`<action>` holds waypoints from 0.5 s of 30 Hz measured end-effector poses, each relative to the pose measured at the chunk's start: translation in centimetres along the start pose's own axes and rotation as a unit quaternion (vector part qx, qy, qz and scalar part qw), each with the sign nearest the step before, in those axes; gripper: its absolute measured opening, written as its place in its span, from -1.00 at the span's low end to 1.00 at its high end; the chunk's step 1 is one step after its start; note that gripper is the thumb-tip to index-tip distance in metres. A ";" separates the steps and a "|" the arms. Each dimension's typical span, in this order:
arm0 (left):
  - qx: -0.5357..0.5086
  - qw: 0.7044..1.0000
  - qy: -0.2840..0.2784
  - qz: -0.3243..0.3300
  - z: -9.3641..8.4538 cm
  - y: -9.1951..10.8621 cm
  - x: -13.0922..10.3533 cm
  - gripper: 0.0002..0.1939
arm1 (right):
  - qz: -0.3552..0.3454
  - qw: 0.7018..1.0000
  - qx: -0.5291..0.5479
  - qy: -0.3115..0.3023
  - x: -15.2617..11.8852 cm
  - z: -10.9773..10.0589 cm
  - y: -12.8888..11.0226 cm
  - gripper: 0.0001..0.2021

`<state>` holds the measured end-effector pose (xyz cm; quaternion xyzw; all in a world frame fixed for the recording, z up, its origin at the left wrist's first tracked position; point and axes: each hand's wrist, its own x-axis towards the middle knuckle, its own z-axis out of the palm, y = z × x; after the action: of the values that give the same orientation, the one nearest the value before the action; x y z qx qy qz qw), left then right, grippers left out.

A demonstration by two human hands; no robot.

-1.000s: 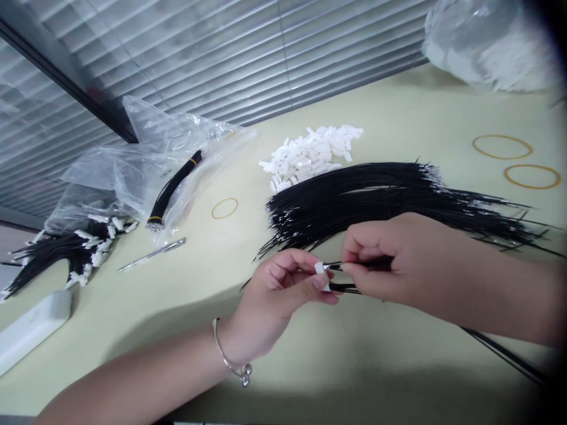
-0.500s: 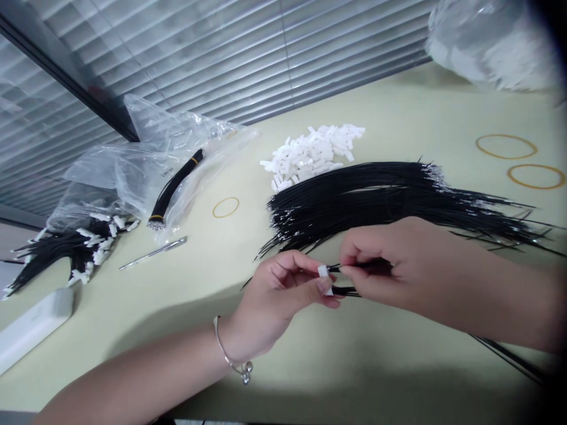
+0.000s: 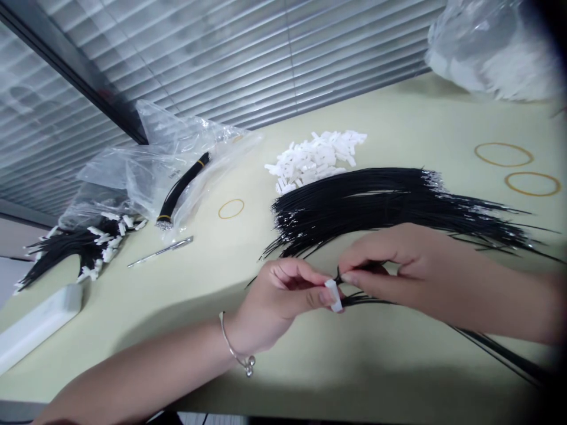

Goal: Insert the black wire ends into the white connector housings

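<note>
My left hand [image 3: 292, 292] pinches a small white plastic connector [image 3: 333, 295] between thumb and fingers. Black wires [image 3: 365, 298] run out of the connector's lower part toward the right. My right hand [image 3: 390, 268] is closed on another black wire [image 3: 338, 276] at the connector's upper part; whether its end is inside cannot be made out. Behind both hands lies a large spread of loose black wires [image 3: 354, 200] with shiny metal ends. A heap of white connectors [image 3: 316, 156] sits just beyond the spread.
At the left lie black wires with white connectors [image 3: 108, 236], a white box-like object [image 3: 44, 321] and a silver pen-like tool [image 3: 160, 252]. A banded wire bundle [image 3: 183, 189] rests on clear plastic bags [image 3: 146, 159]. Rubber bands [image 3: 533, 183] and a filled plastic bag [image 3: 496, 53] are at right.
The connector has turned slightly in my left hand and moved a little right and down. More of the lower wires shows. My right fingers stay close to its upper part.
</note>
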<state>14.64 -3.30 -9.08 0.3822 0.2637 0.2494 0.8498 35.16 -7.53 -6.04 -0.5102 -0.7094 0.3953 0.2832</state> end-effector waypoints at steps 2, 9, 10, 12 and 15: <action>-0.005 1.000 -0.008 0.002 0.0 -0.3 -0.3 -0.88 | -0.049 0.998 -0.023 0.018 -0.4 0.3 0.0 -0.72; -0.012 1.000 -0.013 -0.021 0.0 -0.5 -0.7 -0.85 | -0.110 0.991 -0.066 0.029 -1.2 1.0 -0.2 -0.74; -0.010 1.000 -0.011 -0.023 -0.1 -0.5 -0.7 -0.84 | -0.107 0.991 -0.069 0.031 -1.2 1.0 -0.3 -0.74; -0.013 1.000 -0.008 -0.023 -0.1 -0.5 -0.5 -0.84 | -0.097 0.992 -0.077 0.030 -1.1 0.7 -0.3 -0.72; -0.026 0.999 -0.017 -0.007 0.2 0.0 -0.2 -0.87 | -0.093 0.992 -0.090 0.013 -1.1 0.0 -0.4 -0.82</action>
<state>14.62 -3.53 -8.91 0.3625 0.2452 0.2433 0.8656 35.29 -8.64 -5.68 -0.4707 -0.7826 0.2953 0.2805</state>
